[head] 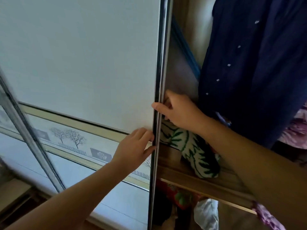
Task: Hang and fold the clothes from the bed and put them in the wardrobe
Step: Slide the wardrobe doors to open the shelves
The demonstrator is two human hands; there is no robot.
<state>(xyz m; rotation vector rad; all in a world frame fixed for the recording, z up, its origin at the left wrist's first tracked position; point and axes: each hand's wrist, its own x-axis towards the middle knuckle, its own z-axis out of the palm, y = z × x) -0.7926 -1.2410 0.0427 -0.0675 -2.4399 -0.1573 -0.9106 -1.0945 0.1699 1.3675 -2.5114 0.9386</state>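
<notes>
The wardrobe's white sliding door (83, 63) fills the left and middle of the view, its metal edge (160, 80) running top to bottom. My right hand (179, 112) grips that edge from the inside, thumb across the front. My left hand (136, 146) holds the same edge lower down, fingers curled against the front face. Inside the open wardrobe a dark navy garment with small shiny studs (249, 63) hangs. A white and green patterned cloth (196, 150) lies on a wooden shelf (199, 180).
A second door frame (29, 138) slants at the left. A band with printed trees (74, 140) crosses the door. Below the shelf sit a red item (174, 193) and a white plastic bag (206, 213). Pink floral fabric (297, 130) shows at the right.
</notes>
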